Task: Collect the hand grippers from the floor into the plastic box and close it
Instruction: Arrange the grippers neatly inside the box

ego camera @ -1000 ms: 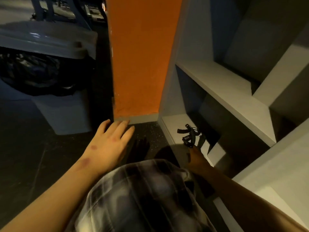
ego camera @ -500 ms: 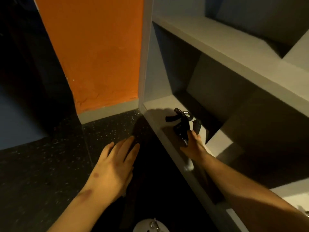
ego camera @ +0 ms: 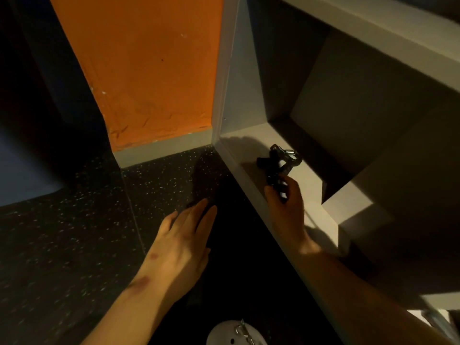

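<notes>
Object: hand gripper point(ego camera: 278, 165), black handles joined by a coiled metal spring at the top.
Location: bottom compartment of the white shelf unit point(ego camera: 239, 168), above its floor panel; plastic box not in view.
Handling (judged): rigid, light, spring-loaded; handles likely grippy; hold low on both handles, clear of the spring.
Right hand point(ego camera: 286, 207): reaching into the compartment, fingers closed around the lower handles.
Left hand point(ego camera: 181, 242): flat, fingers together, extended over the dark speckled floor point(ego camera: 87, 220), holding nothing.

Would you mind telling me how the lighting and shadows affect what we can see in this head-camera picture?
Head view: dim and warm, the floor nearly black; the right hand and hand gripper cast a shadow on the pale bottom shelf; the left hand is evenly lit; wide-angle bending slants the shelf edges.
</notes>
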